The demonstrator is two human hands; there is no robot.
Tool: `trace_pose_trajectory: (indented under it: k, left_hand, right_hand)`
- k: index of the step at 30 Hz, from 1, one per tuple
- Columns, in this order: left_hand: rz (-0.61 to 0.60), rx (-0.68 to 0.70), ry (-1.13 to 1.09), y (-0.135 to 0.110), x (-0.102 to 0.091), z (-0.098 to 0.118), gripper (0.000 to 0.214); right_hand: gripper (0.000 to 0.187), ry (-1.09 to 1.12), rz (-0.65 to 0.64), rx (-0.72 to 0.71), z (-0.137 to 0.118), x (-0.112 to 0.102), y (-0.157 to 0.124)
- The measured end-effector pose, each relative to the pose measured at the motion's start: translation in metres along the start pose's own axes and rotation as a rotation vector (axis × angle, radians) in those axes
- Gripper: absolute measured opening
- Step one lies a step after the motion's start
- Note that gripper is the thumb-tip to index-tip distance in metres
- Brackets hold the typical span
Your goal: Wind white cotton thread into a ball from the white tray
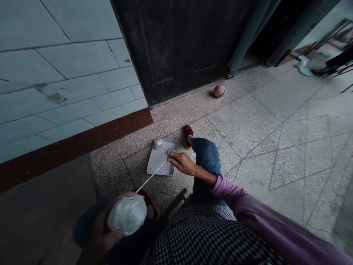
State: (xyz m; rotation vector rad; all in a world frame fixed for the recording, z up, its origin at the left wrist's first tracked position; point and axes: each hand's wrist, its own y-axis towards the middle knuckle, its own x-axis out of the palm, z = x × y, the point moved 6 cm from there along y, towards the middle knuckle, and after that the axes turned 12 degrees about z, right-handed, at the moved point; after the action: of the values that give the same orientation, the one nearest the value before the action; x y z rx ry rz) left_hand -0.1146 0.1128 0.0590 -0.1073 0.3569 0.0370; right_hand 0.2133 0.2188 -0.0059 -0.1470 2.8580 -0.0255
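My left hand (104, 235) is wrapped round a large ball of white yarn (127, 214), low at the left over my leg. From that ball a pale strand of yarn (151, 176) runs taut up to my right hand (182, 162). The fingers of my right hand are pinched on the strand, above the right side of a shallow white box lid (153, 169) on the floor. Inside the lid lies a small clear or whitish ball (158, 144). Another small pale ball (170, 151) shows just beyond my right fingertips, partly hidden by them.
A tiled wall (55, 66) and a dark door (187, 48) stand ahead. A round pinkish-brown object (219, 90) rests on the floor by the door. My red shoe (188, 134) is beside the lid. Blurred furniture (336, 59) stands far right.
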Motion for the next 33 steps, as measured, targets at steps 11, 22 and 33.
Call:
trace_pose_trajectory:
  k: [11, 22, 33]
  left_hand:
    - [0.052, 0.517, 0.531, 0.098, -0.01, 0.021, 0.048]
    - [0.138, 1.173, 0.761, 0.093, -0.001, 0.031, 0.053]
    - [-0.067, -0.175, 0.109, 0.102, -0.007, -0.018, 0.079]
  right_hand:
    - [0.062, 0.808, -0.506, 0.499, -0.019, 0.041, -0.051]
    - [0.075, 0.712, -0.271, 0.211, -0.025, 0.017, -0.042]
    - [0.026, -0.434, -0.017, -0.07, -0.006, -0.052, 0.054]
